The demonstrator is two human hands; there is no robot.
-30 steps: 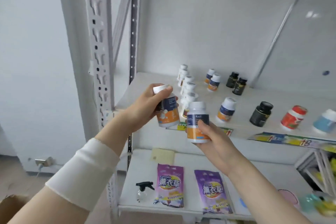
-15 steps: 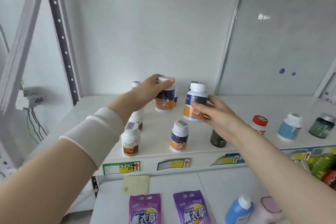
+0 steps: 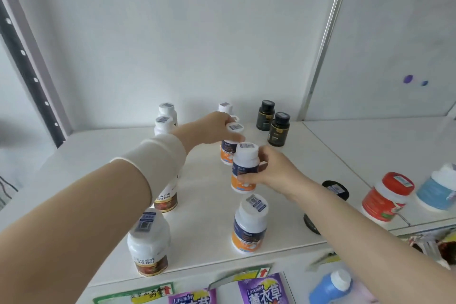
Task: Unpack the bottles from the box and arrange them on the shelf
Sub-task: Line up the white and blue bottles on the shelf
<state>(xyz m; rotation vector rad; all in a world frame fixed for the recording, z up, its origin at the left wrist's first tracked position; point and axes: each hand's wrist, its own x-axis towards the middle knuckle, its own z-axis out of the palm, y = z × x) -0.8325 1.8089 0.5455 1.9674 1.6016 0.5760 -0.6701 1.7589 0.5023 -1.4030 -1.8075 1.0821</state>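
- While both hands reach over the shelf (image 3: 98, 155), each of them holds one bottle. The two bottles are almost in one line that runs from the front edge toward the back wall.
- The left hand (image 3: 209, 128) comes from the left and its fingers are curled round the white cap of the farther bottle (image 3: 227, 153). This bottle hangs upright below the hand.
- The right hand (image 3: 274, 175) comes from the right and grips the body of the nearer bottle (image 3: 243, 168), with the thumb on the label at the front and the other fingers behind.
- The nearer bottle is just in front of the farther one and partly covers it. Its long axis is upright, only a little tilted. I cannot tell if either base already touches the shelf.
- Toward the front edge, in the same line, a front bottle (image 3: 250, 224) of the same kind stands apart from the nearer one. In my judgement the coming move is to set both held bottles straight down, so the gap to this front bottle matters most.
- Both held bottles look the same: a white round cap with a small code sticker, and a label that is dark blue above and orange below.
- Two dark bottles (image 3: 278, 131) stand near the back, to the right of the line.
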